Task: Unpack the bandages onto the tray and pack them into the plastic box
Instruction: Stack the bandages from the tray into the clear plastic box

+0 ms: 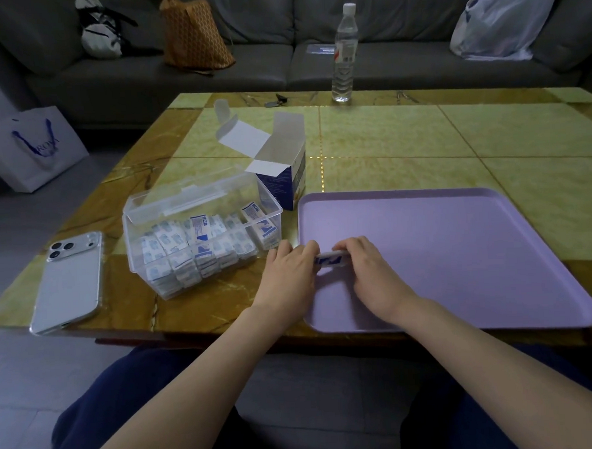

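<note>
You hold a small bundle of bandages (330, 259) between both hands, low over the near left part of the lilac tray (460, 250). Your left hand (285, 274) has its fingers curled round the bundle's left end. Your right hand (372, 271) curls round the right end, so only a short white-and-blue stretch shows between them (whether the bundle touches the tray's surface, you cannot tell from this view). The left hand lies across the tray's left rim.

Just left of the tray stands the clear plastic box (135, 232), its lid open and tipped back on the far side. It holds the packed bandages (203, 249), set on edge in rows and filling most of it; one at the far right end leans tilted. Just behind the box's far right corner stands the blue-and-white carton (282, 177), its top flaps open. A phone (67, 281) lies face down left of the box, near the front edge of the table (386, 140). A water bottle (344, 53) stands upright at the far edge, well apart from the tray. Beyond it runs a grey sofa (260, 27) with bags on it.
</note>
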### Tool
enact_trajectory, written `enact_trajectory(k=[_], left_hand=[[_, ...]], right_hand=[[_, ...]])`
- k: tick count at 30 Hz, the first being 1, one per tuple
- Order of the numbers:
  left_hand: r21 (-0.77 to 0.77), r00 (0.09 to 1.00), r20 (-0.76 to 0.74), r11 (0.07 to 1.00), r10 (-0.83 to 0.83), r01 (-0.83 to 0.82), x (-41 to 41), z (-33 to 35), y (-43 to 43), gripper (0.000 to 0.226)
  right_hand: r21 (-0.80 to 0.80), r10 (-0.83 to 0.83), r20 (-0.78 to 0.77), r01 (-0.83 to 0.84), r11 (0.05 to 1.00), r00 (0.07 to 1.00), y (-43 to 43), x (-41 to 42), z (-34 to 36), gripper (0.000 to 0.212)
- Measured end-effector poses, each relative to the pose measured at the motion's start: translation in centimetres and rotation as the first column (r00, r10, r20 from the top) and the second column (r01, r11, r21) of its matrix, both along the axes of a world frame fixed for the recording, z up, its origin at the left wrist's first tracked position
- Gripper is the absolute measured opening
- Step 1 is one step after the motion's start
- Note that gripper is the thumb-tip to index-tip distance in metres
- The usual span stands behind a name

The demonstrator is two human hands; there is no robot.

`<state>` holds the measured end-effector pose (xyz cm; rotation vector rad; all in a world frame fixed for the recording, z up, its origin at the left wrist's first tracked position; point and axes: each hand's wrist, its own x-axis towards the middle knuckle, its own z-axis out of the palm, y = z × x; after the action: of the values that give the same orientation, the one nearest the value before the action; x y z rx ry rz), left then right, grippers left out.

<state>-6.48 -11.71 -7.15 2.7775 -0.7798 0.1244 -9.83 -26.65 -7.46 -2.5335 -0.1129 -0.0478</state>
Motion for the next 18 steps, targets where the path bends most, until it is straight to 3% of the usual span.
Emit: enact_trajectory(k=[4, 8, 11, 13, 15, 18], left_hand=[[0.140, 1.000, 0.010, 0.990, -0.025, 0.024, -0.04, -0.77, -0.27, 0.017], [0.158, 0.999, -0.034, 0.987, -0.031, 0.036, -0.24, -0.85, -0.57, 0.024], [0.142, 1.000, -0.009, 0.990, -0.011, 0.012, -0.26, -1.01, -0.61, 0.016], [0.116, 1.000, 0.027, 0.993, -0.008, 0.005, -0.24, -0.96, -0.61, 0.014], [0.051, 0.998, 0.054, 0.999, -0.009, 0.006, -0.15, -0.68, -0.60, 0.013], [-0.089, 0.998, 0.065, 0.996, 0.026, -0.020, 0.10, -0.31, -0.37, 0.010]], right_hand=[[0.041, -0.050, 0.064, 0.047, 0.998, 0.997, 0.02, 0.31, -0.20, 0.040], [0.000, 0.046, 0.038, -0.046, 0.999, 0.998, 0.06, 0.19, -0.70, 0.031], [0.025, 0.048, 0.053, -0.050, 0.998, 0.997, 0.13, -0.07, -0.20, 0.024], [-0.041, 0.037, 0.118, -0.033, 0.999, 0.992, 0.02, -0.02, -0.10, 0.021], [-0.112, 0.036, 0.131, -0.022, 0.994, 0.991, -0.11, 0.02, -0.14, 0.020], [-0.055, -0.004, 0.110, 0.010, 0.998, 0.994, 0.20, -0.16, -0.04, 0.023]])
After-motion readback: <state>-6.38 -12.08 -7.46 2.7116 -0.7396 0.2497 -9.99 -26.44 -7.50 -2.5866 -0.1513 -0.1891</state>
